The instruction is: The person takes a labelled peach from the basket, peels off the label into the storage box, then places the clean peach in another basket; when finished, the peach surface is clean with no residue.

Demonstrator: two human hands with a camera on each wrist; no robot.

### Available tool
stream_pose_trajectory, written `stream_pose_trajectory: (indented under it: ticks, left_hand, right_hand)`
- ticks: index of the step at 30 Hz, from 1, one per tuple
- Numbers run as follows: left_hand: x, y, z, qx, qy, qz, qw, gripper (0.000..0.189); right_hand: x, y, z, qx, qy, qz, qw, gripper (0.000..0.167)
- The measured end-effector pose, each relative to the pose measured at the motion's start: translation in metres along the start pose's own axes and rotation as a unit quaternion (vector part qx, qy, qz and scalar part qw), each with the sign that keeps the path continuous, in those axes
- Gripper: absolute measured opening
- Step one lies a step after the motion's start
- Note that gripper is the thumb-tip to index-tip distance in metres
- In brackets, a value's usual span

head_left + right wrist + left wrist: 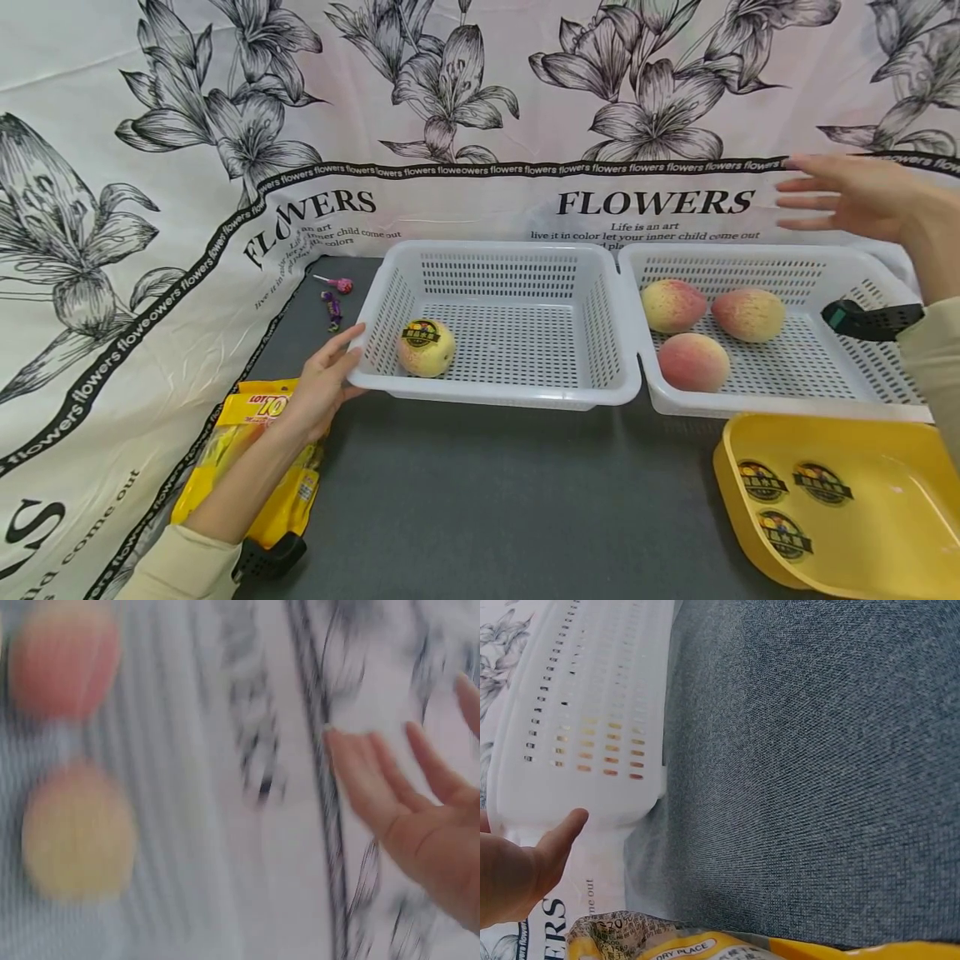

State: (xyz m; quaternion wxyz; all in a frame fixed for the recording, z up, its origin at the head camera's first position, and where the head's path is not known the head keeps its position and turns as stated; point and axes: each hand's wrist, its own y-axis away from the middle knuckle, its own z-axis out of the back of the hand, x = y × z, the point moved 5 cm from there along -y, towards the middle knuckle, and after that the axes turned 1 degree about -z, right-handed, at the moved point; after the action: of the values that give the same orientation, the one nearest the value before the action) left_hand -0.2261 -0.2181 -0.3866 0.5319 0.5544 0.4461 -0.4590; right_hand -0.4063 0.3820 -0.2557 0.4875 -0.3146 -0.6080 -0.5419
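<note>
My left hand (pixel 318 387) touches the front left corner of a white plastic basket (pixel 487 392), fingers along its left rim. In the left wrist view, the thumb (pixel 561 841) lies straight against the basket's outer wall. One peach (pixel 426 348) with a black and gold sticker sits inside that basket. My right hand (pixel 855 196) is raised above the back of a second white basket (pixel 795 407), its fingers spread and holding nothing. Three peaches, including a front one (pixel 693 363), lie in the second basket. The right wrist view is blurred, but two peaches show there.
A yellow tray (pixel 885 500) with three round stickers (pixel 822 483) inside stands at the front right. At left are a yellow snack bag (pixel 288 508), a purple-wrapped candy (pixel 331 311) and a pink lollipop (pixel 343 286). A flower-printed cloth (pixel 465 204) hangs behind the baskets.
</note>
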Motion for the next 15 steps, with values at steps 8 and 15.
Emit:
stream_pose_trajectory:
  ticks: [8, 15]
  left_hand:
    - [-0.001, 0.002, -0.001, 0.001, -0.007, -0.001, 1.0, 0.05]
    - [0.0, 0.001, 0.0, 0.001, -0.008, -0.008, 0.9999, 0.05]
  right_hand:
    - [0.043, -0.003, -0.122, 0.098, -0.123, 0.103, 0.9821, 0.035]
    - [0.032, -0.012, -0.218, 0.122, -0.036, 0.097, 0.9871, 0.055]
